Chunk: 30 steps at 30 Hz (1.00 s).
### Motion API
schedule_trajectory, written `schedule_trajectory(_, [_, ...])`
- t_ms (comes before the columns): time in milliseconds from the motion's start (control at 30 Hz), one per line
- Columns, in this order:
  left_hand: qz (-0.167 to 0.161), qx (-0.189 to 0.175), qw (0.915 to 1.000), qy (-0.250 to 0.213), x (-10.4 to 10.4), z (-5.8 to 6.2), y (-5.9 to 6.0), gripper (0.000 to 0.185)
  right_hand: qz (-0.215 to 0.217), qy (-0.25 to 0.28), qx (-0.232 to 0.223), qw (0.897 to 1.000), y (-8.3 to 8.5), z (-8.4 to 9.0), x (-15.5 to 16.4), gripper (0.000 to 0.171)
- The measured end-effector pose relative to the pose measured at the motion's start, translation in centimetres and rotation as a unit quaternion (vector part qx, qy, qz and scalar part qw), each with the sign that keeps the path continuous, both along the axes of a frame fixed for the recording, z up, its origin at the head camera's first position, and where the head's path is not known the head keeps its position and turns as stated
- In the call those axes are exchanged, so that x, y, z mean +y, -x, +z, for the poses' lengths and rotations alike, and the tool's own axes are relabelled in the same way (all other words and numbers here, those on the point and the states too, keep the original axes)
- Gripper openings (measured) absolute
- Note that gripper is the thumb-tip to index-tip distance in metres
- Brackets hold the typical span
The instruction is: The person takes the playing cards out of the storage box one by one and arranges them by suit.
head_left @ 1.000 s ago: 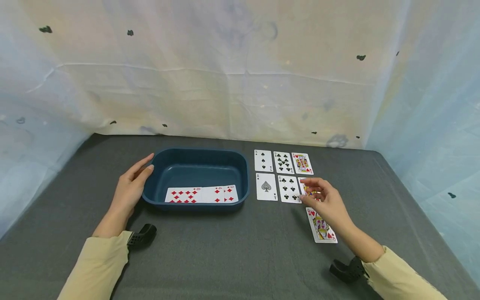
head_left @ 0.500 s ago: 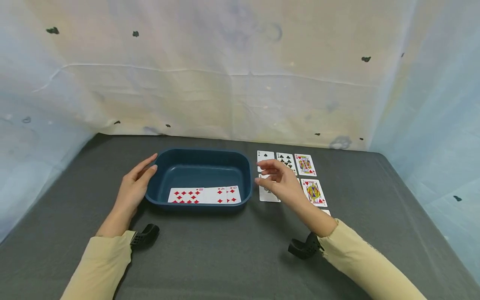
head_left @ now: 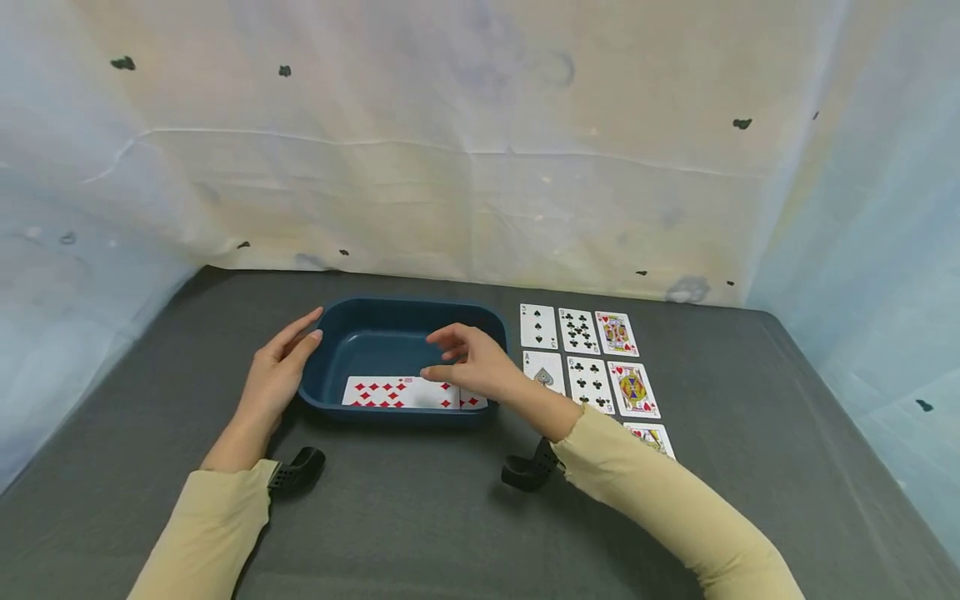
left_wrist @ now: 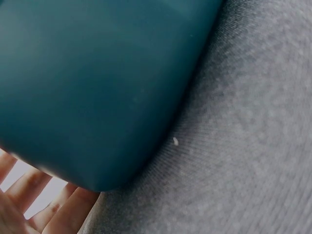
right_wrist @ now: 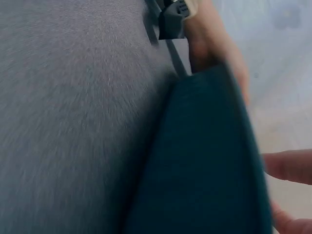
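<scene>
A dark blue plastic basin (head_left: 397, 416) stands on the grey cloth, with several diamond playing cards (head_left: 375, 392) overlapping along its front inner side. My left hand (head_left: 279, 375) rests against the basin's left end, thumb at the rim and fingers extended; the left wrist view shows its fingers (left_wrist: 29, 190) beside the basin's outer wall. Over the basin's right half hovers my right hand (head_left: 480, 362), its thumb and bent fingers apart with nothing visible between them. It covers part of the diamond cards. In the right wrist view its fingertips (right_wrist: 292, 166) show beyond the basin's rim.
Right of the basin, face-up cards lie in rows: three of spades (head_left: 538, 326), nine of clubs (head_left: 578, 332), king of hearts (head_left: 617, 334), ace of spades (head_left: 542, 368), six of clubs (head_left: 588, 383) and jack of hearts (head_left: 634, 390). My right sleeve partly covers a queen of hearts (head_left: 654, 437).
My right hand has moved left from above the heart cards, across the spade and club cards, to over the basin. The left hand stays at the basin's left end. The cards lie as before.
</scene>
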<state>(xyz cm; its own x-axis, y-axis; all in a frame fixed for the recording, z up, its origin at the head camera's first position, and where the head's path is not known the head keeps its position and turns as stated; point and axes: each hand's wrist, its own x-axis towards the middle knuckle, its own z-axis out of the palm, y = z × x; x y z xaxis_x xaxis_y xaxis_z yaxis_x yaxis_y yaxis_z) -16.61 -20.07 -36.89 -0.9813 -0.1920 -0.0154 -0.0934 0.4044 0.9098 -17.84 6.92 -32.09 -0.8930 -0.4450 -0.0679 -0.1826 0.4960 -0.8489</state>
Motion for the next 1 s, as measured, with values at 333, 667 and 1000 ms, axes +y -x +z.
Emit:
schedule_trajectory(333, [0.0, -0.002, 1.0, -0.005, 0.3, 0.0, 0.0, 0.053, 0.022, -0.038, -0.03, 0.999, 0.8, -1.1, -3.8, 0.05])
schedule_trajectory(667, [0.001, -0.001, 1.0, -0.007, 0.5, 0.1, 0.2, 0.052, 0.113, -0.177, 0.096, 0.973, 0.9, -2.1, -5.3, 0.05])
schedule_trajectory(1000, [0.002, 0.0, 1.0, -0.009, 0.2, 0.0, 0.0, 0.052, 0.111, -0.263, 0.102, 0.953, 1.1, -2.0, -5.8, 0.044])
